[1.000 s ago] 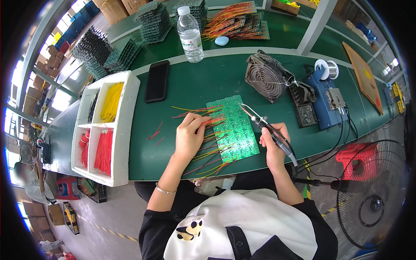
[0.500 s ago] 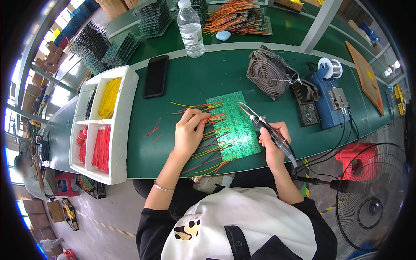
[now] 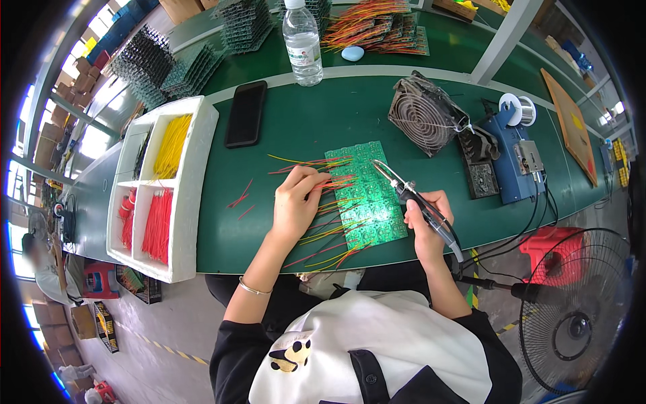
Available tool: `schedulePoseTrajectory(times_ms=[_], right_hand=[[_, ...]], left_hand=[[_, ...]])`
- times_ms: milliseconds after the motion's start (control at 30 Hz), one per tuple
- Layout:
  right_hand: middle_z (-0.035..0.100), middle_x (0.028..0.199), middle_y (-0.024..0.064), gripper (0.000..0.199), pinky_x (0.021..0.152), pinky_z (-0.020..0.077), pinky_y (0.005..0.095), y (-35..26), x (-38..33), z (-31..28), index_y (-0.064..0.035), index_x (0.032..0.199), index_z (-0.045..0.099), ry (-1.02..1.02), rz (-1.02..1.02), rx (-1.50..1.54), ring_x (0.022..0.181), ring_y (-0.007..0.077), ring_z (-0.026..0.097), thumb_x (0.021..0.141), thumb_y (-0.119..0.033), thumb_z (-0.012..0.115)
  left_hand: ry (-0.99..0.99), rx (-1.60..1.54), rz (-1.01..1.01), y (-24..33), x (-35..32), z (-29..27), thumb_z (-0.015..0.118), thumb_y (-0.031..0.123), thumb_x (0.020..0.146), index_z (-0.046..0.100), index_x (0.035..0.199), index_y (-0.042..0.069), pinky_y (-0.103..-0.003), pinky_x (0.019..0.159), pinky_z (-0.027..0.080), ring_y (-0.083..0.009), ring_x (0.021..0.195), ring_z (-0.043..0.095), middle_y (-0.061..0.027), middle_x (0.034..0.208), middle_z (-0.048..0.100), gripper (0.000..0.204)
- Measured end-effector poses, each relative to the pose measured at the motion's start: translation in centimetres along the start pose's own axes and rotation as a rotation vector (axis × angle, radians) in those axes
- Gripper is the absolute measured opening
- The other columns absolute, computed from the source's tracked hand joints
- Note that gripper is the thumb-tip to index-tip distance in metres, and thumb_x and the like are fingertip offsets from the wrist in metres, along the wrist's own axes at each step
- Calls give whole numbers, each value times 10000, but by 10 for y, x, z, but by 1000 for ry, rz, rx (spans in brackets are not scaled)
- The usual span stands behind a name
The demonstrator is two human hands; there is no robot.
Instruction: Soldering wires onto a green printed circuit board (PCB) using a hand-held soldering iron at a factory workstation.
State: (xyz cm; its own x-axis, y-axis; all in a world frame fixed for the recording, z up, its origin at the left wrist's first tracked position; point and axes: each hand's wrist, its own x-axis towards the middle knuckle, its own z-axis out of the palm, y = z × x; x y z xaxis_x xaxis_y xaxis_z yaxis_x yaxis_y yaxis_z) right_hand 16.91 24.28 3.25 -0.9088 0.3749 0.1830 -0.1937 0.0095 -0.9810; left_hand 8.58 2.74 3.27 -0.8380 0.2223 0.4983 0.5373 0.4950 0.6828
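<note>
Dark green covers the surface (image 3: pixel 350 108), with a pale rail along its far edge. The left hand (image 3: pixel 295 205) has thumb and forefinger pinched on red wires (image 3: pixel 340 182) at the left side of a green circuit board (image 3: pixel 377 215); the right hand (image 3: pixel 424 237) wraps the handle of a soldering iron (image 3: pixel 405 191), its tip over the board, whether touching cannot be told. The board lies flat toward the surface's near edge, more red and yellow wires trailing leftward from it. Short red wire pieces (image 3: pixel 239 198) lie left of the left hand. Farther left, a white foam box (image 3: pixel 190 202) reaches the near edge, yellow and red wires filling its compartments. Toward the far edge are a black phone (image 3: pixel 246 114), a clear bottle (image 3: pixel 303 47) and a grimy cooling fan (image 3: pixel 425 121); right of that, a blue soldering station (image 3: pixel 515 178) and solder reel (image 3: pixel 526 111). Beyond the far edge stand board stacks (image 3: pixel 245 30).
</note>
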Motion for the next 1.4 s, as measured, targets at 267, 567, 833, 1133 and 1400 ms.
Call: schedulePoseTrajectory(times_ms=[267, 567, 833, 1133, 1400], right_hand=[[534, 633, 36, 167, 483, 395, 191, 0, -1, -2, -13, 868, 466, -33, 1, 4, 521, 58, 487, 829, -76, 616], [549, 642, 0, 172, 491, 350, 173, -1, -2, -3, -14, 813, 490, -86, 61, -21, 551, 8, 448, 807, -79, 649], [546, 632, 3, 175, 488, 350, 173, -2, -2, -2, -16, 808, 484, -89, 52, -24, 546, 9, 450, 810, -84, 645], [546, 630, 9, 185, 491, 360, 179, -1, -1, -3, -17, 808, 478, -99, 44, -18, 550, 22, 462, 816, -102, 642], [561, 636, 25, 185, 499, 385, 188, 1, -1, -4, -18, 816, 478, -101, 38, -9, 552, 37, 492, 818, -108, 639]], left_hand=[[-35, 33, -6, 0, -2, 0, 612, -26, 750, 671, 877, 53, -291, 565, 480, -196, 647, 594, -46, 841, 585, 160], [-42, 27, 4, 1, -2, -1, 602, -43, 748, 677, 890, 52, -289, 572, 488, -188, 653, 601, -47, 848, 587, 187], [-47, 36, 11, -1, -1, 0, 606, -45, 738, 677, 887, 53, -289, 570, 483, -188, 646, 592, -44, 847, 581, 192], [-42, 42, 4, -1, 0, 1, 613, -40, 734, 677, 879, 53, -295, 575, 481, -192, 648, 594, -44, 845, 581, 184], [-39, 40, 1, -1, -1, 1, 616, -32, 742, 680, 877, 56, -296, 571, 482, -190, 646, 595, -44, 844, 582, 174]])
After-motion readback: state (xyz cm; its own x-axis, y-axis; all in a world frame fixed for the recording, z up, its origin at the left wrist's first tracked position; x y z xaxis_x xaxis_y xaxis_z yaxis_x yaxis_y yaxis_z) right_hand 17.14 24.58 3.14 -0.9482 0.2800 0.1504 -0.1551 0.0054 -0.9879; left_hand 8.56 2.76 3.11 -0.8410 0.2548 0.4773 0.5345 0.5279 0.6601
